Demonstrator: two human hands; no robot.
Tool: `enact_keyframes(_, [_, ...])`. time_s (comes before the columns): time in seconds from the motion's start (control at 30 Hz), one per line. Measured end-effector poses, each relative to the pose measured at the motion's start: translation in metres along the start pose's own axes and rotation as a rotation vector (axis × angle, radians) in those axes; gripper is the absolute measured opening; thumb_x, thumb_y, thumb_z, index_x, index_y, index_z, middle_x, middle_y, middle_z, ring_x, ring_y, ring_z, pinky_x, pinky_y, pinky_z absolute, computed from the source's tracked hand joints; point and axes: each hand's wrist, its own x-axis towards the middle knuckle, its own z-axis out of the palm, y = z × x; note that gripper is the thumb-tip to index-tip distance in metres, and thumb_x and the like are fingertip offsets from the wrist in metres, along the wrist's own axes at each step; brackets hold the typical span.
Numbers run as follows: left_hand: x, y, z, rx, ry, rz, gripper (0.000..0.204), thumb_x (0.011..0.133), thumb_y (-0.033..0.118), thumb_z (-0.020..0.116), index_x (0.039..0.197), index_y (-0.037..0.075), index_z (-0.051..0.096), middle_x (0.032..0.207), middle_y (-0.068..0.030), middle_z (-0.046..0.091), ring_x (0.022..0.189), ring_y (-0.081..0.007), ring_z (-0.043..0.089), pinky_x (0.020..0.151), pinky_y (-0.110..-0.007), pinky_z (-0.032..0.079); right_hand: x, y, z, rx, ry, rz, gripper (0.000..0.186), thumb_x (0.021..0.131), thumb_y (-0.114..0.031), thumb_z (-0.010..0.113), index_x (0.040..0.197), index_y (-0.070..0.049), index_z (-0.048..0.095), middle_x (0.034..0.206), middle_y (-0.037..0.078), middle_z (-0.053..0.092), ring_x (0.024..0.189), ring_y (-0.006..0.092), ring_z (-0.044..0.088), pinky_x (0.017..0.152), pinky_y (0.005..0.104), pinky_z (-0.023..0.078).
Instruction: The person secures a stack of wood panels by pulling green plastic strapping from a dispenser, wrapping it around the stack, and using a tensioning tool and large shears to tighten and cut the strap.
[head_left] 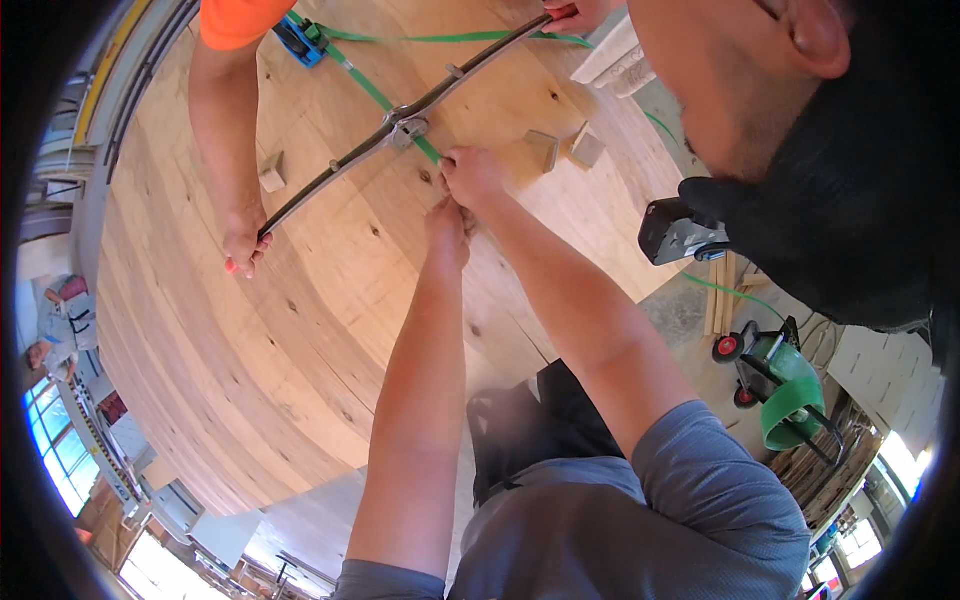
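Observation:
A green strap [368, 88] runs over a large plywood surface and passes through the metal fitting [405, 131] at the middle of a long metal bar [335, 168]. Just below that fitting, my right hand [472, 178] is closed on the strap. My left hand [447, 228] is closed right beside it, seemingly on the same strap, though its fingers are mostly hidden. A co-worker's hand [245, 243] grips the red-tipped left end of the bar. Another hand [580, 12] holds its far right end.
Small wood blocks [541, 150] lie right of the bar, and another block [272, 172] lies left of it. A blue clamp-like tool [298, 42] sits on the strap at the back. A person's head leans in at the right, above a green wheeled tool [790, 395].

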Motion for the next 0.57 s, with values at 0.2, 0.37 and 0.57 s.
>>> enact_keyframes(0.2, [-0.002, 0.003, 0.006, 0.016, 0.031, -0.017, 0.024, 0.100, 0.015, 0.043, 0.078, 0.011, 0.050, 0.061, 0.0043, 0.043, 0.050, -0.0075, 0.037, 0.048, -0.025, 0.031, 0.004, 0.004, -0.001, 0.039, -0.133, 0.088, 0.027, 0.093, -0.034, 0.054, 0.101, -0.015, 0.072, 0.101, 0.012, 0.071, 0.098, 0.0311, 0.067, 0.082, 0.0446, 0.053])
enact_keyframes(0.37, [-0.003, 0.004, 0.007, 0.017, 0.025, -0.011, 0.024, 0.100, 0.014, 0.042, 0.078, 0.011, 0.051, 0.061, 0.0044, 0.043, 0.050, -0.0071, 0.038, 0.048, -0.025, 0.031, 0.006, 0.008, 0.005, 0.083, -0.134, 0.084, 0.027, 0.092, -0.033, 0.054, 0.102, -0.015, 0.072, 0.101, 0.012, 0.071, 0.099, 0.0309, 0.066, 0.082, 0.0447, 0.054])
enact_keyframes(0.57, [-0.005, 0.005, 0.007, 0.002, 0.031, -0.018, 0.024, 0.102, 0.017, 0.044, 0.079, 0.011, 0.051, 0.061, 0.0039, 0.045, 0.050, -0.0071, 0.040, 0.047, -0.024, 0.032, 0.010, 0.014, 0.014, 0.155, -0.123, 0.058, 0.028, 0.092, -0.035, 0.055, 0.101, -0.015, 0.072, 0.102, 0.012, 0.071, 0.100, 0.0314, 0.066, 0.083, 0.0442, 0.054])
